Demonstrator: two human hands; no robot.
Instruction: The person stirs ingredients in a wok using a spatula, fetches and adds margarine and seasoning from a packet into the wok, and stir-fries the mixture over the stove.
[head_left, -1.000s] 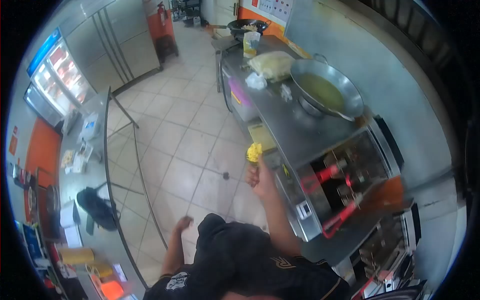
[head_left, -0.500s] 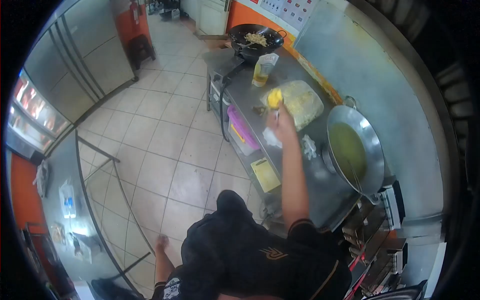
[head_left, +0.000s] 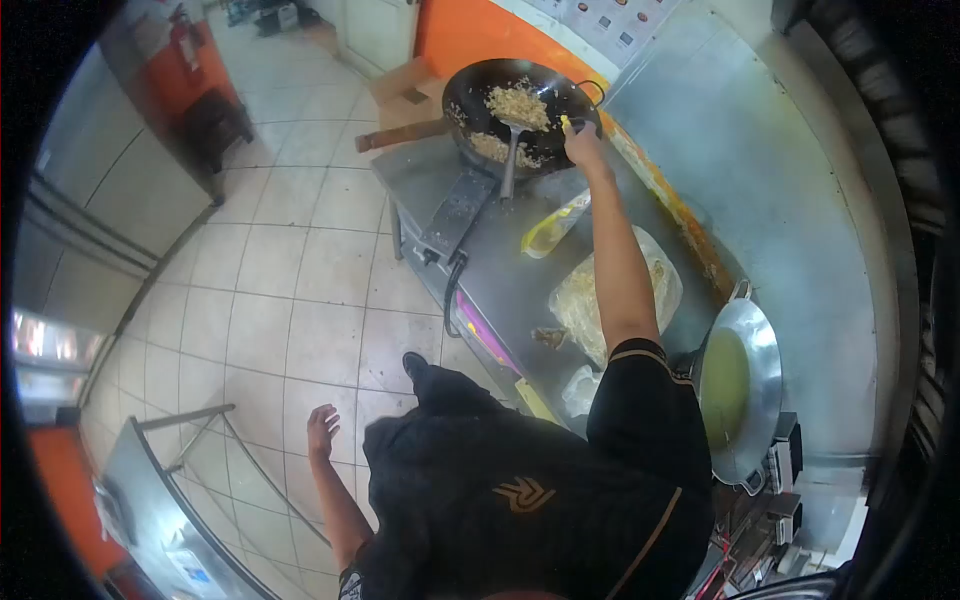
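Observation:
My right hand (head_left: 583,148) reaches over the right rim of the black wok (head_left: 462,118), its fingers closed on what looks like a spoon, mostly hidden. A small bit of something yellow (head_left: 566,121) shows at the fingertips. Brown-white fried rice (head_left: 518,106) lies in the wok. A metal spatula (head_left: 511,165) rests in it, its handle over the near rim. My left hand (head_left: 322,430) hangs low on the left above the tiled floor, holding nothing, fingers apart.
Beneath my right arm lie a pouch of yellow oil (head_left: 548,235) and a plastic bag of pale food (head_left: 580,300) on the steel counter (head_left: 490,260). A large pan of greenish-yellow liquid (head_left: 765,375) stands at right. A steel table (head_left: 145,490) is at lower left.
My right hand has moved forward from above the plastic bag to the wok, carrying the yellow lump. My body is closer to the wok, and my left hand has lifted outward.

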